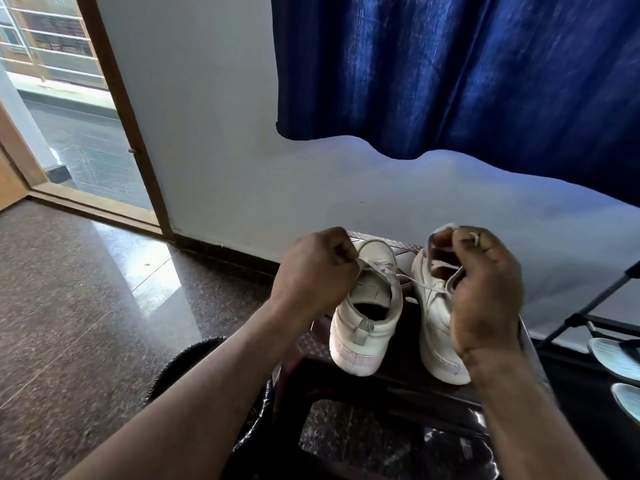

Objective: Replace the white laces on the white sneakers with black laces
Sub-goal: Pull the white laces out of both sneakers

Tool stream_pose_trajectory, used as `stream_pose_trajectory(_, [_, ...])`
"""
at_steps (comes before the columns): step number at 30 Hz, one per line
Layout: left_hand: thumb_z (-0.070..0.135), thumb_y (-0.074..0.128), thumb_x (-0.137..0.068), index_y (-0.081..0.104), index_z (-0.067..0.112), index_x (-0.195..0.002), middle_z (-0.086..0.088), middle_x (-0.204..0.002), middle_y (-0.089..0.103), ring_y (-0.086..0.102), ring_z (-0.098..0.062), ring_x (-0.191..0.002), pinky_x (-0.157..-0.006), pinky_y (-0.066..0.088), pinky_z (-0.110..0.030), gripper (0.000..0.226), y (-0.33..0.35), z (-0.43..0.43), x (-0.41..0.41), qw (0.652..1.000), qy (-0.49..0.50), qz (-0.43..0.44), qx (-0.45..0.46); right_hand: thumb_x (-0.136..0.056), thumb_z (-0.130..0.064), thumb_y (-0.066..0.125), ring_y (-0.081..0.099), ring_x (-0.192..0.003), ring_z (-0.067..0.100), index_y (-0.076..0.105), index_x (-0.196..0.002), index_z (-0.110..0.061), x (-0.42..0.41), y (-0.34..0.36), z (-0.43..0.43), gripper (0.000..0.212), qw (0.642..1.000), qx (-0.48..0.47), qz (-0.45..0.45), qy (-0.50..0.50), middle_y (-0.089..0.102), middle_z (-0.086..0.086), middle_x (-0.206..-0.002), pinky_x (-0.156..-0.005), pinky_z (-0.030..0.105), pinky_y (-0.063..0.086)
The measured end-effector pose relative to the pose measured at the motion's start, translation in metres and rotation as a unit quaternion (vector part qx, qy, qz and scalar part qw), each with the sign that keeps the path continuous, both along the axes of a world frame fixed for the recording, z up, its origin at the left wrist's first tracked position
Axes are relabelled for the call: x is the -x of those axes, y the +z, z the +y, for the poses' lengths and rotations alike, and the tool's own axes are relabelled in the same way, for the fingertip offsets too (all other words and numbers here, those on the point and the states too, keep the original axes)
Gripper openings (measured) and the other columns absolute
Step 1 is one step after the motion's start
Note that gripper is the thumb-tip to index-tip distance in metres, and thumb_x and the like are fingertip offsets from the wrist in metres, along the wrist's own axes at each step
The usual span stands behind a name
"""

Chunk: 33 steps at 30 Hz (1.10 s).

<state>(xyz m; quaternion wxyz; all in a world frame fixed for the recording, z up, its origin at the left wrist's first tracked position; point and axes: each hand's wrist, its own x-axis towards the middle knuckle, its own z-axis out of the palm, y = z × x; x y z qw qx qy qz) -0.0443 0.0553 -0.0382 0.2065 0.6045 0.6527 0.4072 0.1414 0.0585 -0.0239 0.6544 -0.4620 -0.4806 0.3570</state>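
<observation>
A: Where are the shoes found?
B: Both are set heel toward the camera on a dark stool (398,379) at lower centre, with the white sneaker (367,317) just left of the second sneaker (433,334).
A: And the hands?
B: The white lace (375,266) is pinched in the curled left hand (317,271). Loose loops of it are gathered in the bent fingers of the right hand (485,292).
A: How is it expected to handle?
B: It is likely light, limp and flat. It is best taken near the tip and drawn out steadily, lest it snag.

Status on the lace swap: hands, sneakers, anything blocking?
Left hand pinches white lace, right hand grips its loops. Both white sneakers on dark stool. No black laces in view; nothing blocking.
</observation>
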Motion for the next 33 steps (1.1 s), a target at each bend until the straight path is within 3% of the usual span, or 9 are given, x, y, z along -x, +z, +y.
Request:
stream_pose_trajectory(5, [0.026,0.054,-0.086,0.076,0.037,-0.114,0.010,-0.118,0.061,0.055,-0.018,-0.107,-0.093,0.044,-0.026,0.037,-0.008,0.004,-0.015,0.969,-0.097,0.218,-0.071,-0.099,-0.037,0.055,0.070,-0.088,0.013,0.063,-0.100,-0.031,0.001,-0.012,0.000,0.010,0.935,-0.022,-0.334,-0.121,0.074,-0.012,-0.086,-0.082,0.041,0.055])
stream_pose_trajectory(9, [0.032,0.055,-0.090,0.076,0.034,-0.112,0.008,-0.118,0.062,0.054,-0.021,-0.109,-0.097,0.045,-0.030,0.030,-0.013,0.011,-0.019,0.950,-0.108,0.279,-0.086,-0.090,-0.032,0.068,0.064,-0.098,0.031,0.066,-0.102,-0.027,-0.003,-0.017,0.003,0.013,0.880,-0.009,-0.456,-0.132,0.070,-0.004,-0.096,-0.085,0.042,0.049])
stream_pose_trajectory(12, [0.036,0.057,-0.091,0.074,0.030,-0.104,0.009,-0.115,0.062,0.052,-0.023,-0.108,-0.091,0.050,-0.035,0.023,-0.015,0.013,-0.020,0.949,-0.095,0.287,-0.089,-0.083,-0.033,0.072,0.058,-0.111,0.032,0.067,-0.110,-0.028,-0.002,-0.021,-0.002,0.028,0.870,-0.027,-0.474,-0.135,0.065,-0.004,-0.117,-0.094,0.046,0.044])
stream_pose_trajectory(16, [0.043,0.048,-0.083,0.070,0.034,-0.095,0.011,-0.109,0.061,0.058,-0.021,-0.102,-0.085,0.054,-0.041,0.027,-0.017,0.019,-0.018,0.953,-0.110,0.270,-0.082,-0.081,-0.043,0.060,0.055,-0.108,0.026,0.061,-0.113,-0.032,0.004,-0.022,-0.009,0.034,0.861,-0.041,-0.501,-0.080,0.066,-0.011,-0.106,-0.093,0.047,0.041])
stream_pose_trajectory(21, [0.016,0.066,-0.085,0.071,0.029,-0.084,0.010,-0.089,0.070,0.064,-0.012,-0.084,-0.067,0.046,-0.021,0.014,-0.011,0.019,-0.019,0.992,-0.054,0.102,-0.057,-0.085,-0.041,0.063,0.057,-0.100,0.027,0.064,-0.103,-0.029,0.008,-0.034,-0.009,0.021,0.811,-0.030,-0.575,-0.103,0.073,-0.007,-0.092,-0.089,0.044,0.038])
stream_pose_trajectory(23, [0.010,0.067,-0.082,0.071,0.027,-0.078,0.012,-0.076,0.071,0.064,-0.010,-0.074,-0.064,0.045,-0.019,0.018,-0.008,0.022,-0.015,0.998,-0.017,-0.054,0.006,-0.084,-0.046,0.058,0.057,-0.093,0.027,0.062,-0.090,-0.028,0.010,-0.035,-0.009,0.019,0.799,-0.023,-0.587,-0.127,0.071,-0.007,-0.084,-0.084,0.043,0.036])
stream_pose_trajectory(26, [0.004,0.067,-0.087,0.069,0.019,-0.080,-0.005,-0.080,0.070,0.062,-0.022,-0.076,-0.075,0.050,-0.040,0.017,-0.005,0.023,-0.010,0.947,-0.029,-0.311,0.073,-0.082,-0.042,0.062,0.056,-0.088,0.026,0.057,-0.083,-0.028,0.012,-0.036,-0.010,0.015,0.796,-0.020,-0.586,-0.150,0.067,-0.008,-0.078,-0.081,0.042,0.034])
stream_pose_trajectory(29, [0.009,0.063,-0.077,0.064,0.021,-0.090,-0.010,-0.084,0.067,0.057,-0.024,-0.076,-0.072,0.044,-0.044,0.018,-0.005,0.027,-0.012,0.953,-0.057,-0.293,0.051,-0.081,-0.045,0.060,0.056,-0.089,0.025,0.059,-0.084,-0.028,0.012,-0.037,-0.010,0.018,0.799,-0.017,-0.583,-0.147,0.068,-0.008,-0.081,-0.080,0.042,0.036])
stream_pose_trajectory(33, [0.023,0.060,-0.075,0.066,0.038,-0.099,0.008,-0.078,0.068,0.060,-0.019,-0.088,-0.073,0.049,-0.039,0.029,0.003,0.026,-0.012,0.991,-0.090,-0.094,0.013,-0.081,-0.052,0.047,0.056,-0.090,0.026,0.060,-0.086,-0.029,0.012,-0.037,-0.011,0.027,0.808,-0.021,-0.574,-0.134,0.069,-0.008,-0.084,-0.082,0.043,0.038])
